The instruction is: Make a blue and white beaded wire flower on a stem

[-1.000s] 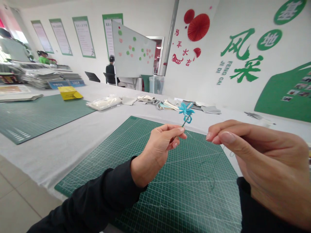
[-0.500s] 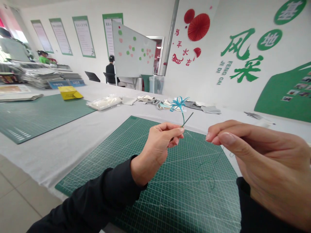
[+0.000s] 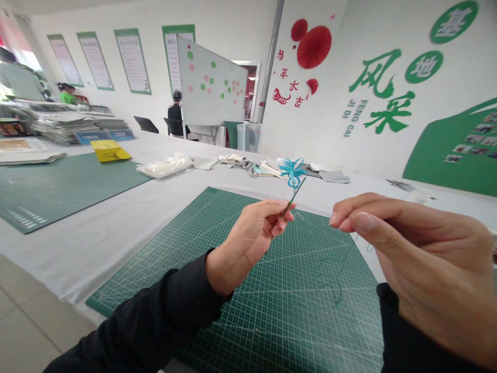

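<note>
My left hand [image 3: 246, 238] pinches the dark green stem [image 3: 297, 191] of a small blue craft flower [image 3: 293, 170] between thumb and fingers. The flower's looped petals point up, and a straight piece of stem sticks out beside its thin neck. To the right, my right hand [image 3: 415, 254] is closed in a pinch, apart from the flower. Whatever its fingertips hold, if anything, is too fine to make out. Below both hands lies a green cutting mat [image 3: 163, 264] with a thin, curled green thread [image 3: 338, 296] on it.
A second cutting mat [image 3: 70, 186] lies at left, with a yellow box [image 3: 110, 151] at its far edge. Beyond are a clear plastic bag [image 3: 166, 166], cloth pieces [image 3: 233, 160] and stacked papers [image 3: 64, 124]. People sit farther back near a whiteboard [image 3: 213, 83].
My left hand has turned the flower, so its head faces another way and sits slightly lower and to the right. The right hand keeps its pinch, almost unmoved.
</note>
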### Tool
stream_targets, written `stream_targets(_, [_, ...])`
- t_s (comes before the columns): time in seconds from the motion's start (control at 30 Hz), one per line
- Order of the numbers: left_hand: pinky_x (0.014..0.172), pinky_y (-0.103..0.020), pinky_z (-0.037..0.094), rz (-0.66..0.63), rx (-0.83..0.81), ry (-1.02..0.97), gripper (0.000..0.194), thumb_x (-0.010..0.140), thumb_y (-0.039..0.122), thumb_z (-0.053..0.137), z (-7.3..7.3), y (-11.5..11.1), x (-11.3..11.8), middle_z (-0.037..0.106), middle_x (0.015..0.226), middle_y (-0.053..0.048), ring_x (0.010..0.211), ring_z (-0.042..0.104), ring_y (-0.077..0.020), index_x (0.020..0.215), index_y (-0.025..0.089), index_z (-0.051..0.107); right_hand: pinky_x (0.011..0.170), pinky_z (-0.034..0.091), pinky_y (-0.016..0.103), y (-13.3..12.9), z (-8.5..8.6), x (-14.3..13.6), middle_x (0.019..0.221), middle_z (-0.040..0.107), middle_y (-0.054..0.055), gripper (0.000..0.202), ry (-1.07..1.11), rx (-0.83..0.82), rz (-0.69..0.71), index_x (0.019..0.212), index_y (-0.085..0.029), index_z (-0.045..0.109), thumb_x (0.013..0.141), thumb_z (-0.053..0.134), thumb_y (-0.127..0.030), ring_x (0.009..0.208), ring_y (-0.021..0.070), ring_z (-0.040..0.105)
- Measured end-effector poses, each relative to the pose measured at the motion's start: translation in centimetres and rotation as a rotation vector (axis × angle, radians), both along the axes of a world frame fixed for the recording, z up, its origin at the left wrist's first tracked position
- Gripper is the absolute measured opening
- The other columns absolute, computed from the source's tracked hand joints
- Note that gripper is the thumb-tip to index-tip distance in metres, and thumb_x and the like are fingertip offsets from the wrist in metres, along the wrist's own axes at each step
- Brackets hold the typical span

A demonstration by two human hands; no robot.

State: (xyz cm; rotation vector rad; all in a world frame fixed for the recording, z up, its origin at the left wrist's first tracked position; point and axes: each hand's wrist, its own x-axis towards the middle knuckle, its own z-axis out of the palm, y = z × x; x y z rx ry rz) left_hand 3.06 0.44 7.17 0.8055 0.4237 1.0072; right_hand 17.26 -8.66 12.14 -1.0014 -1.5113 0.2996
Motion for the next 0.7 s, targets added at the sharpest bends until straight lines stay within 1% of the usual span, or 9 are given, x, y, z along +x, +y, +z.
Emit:
stream_targets(0.17, [0.05, -0.019, 0.03, 0.014, 0.006, 0.008, 0.01, 0.071, 0.015, 0.069, -0.1, -0.16, 0.14, 0.06, 0.066, -0.004, 0.053, 0.046, -0.0048, 0.072, 0.006, 0.068, 0.056, 0.046, 0.022, 0.01, 0.19, -0.46, 0.071, 0.069, -0.001, 0.011, 0.021, 0.016, -0.02, 0.065, -0.025, 0.071, 0.076, 0.072, -0.026, 0.072, 0.0123, 0.063])
stream_targets(0.37, [0.051, -0.019, 0.031, 0.041, 0.001, 0.008, 0.009, 0.068, 0.013, 0.071, 0.09, -0.39, 0.19, 0.059, 0.065, -0.003, 0.055, 0.047, -0.0052, 0.068, 0.005, 0.066, 0.061, 0.047, 0.022, 0.01, -0.04, 0.16, 0.075, 0.07, -0.001, 0.01, -0.027, 0.012, 0.021, 0.07, -0.026, 0.071, 0.079, 0.07, -0.023, 0.078, 0.0123, 0.064])
stream_targets(0.5, [0.051, -0.019, 0.03, 0.04, 0.008, 0.009, 0.011, 0.068, 0.014, 0.072, 0.2, -0.48, 0.35, 0.058, 0.065, -0.002, 0.054, 0.046, -0.0049, 0.067, 0.007, 0.064, 0.062, 0.049, 0.021, -0.18, 0.18, -0.07, 0.072, 0.069, -0.002, 0.01, -0.01, 0.017, 0.013, 0.067, -0.025, 0.071, 0.078, 0.071, -0.024, 0.075, 0.0119, 0.064])
stream_targets(0.7, [0.051, -0.019, 0.031, 0.05, -0.04, 0.027, 0.006, 0.071, 0.01, 0.068, 0.59, -0.67, 0.51, 0.057, 0.064, -0.002, 0.055, 0.047, -0.0053, 0.069, 0.006, 0.064, 0.055, 0.046, 0.021, -0.21, 0.34, -0.38, 0.071, 0.07, -0.002, 0.012, -0.018, 0.004, -0.025, 0.064, -0.025, 0.071, 0.075, 0.072, -0.027, 0.071, 0.0116, 0.064])
